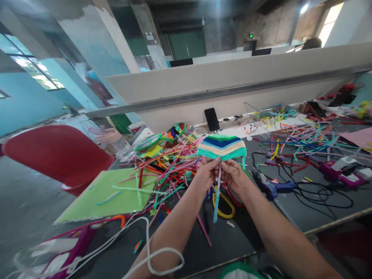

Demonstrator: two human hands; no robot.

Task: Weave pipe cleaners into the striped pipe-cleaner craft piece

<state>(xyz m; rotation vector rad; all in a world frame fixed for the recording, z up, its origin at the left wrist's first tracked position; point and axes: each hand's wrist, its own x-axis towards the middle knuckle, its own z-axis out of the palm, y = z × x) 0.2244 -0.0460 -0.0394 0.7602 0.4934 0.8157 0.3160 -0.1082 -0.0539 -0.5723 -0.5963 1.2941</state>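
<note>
Both of my hands hold a striped craft piece [222, 146] in green, blue, cream and teal, above the dark table. My left hand [207, 173] grips its lower edge from the left, fingers closed. On the right side, my right hand [235, 176] pinches the same edge. Between the hands hangs a stem [217, 199], pale purple above and light blue below. Some fingertips are hidden behind the piece. Under the hands lie yellow-handled scissors [225, 207]. A blue glue gun [274, 188] rests right of my right hand.
Loose colourful pipe cleaners [174, 161] pile up behind and left. A green sheet [110, 193] lies at the left, near a white cable [148, 248]. Purple power strips [343, 174] and black cables are at the right. A phone [212, 119] leans on the partition.
</note>
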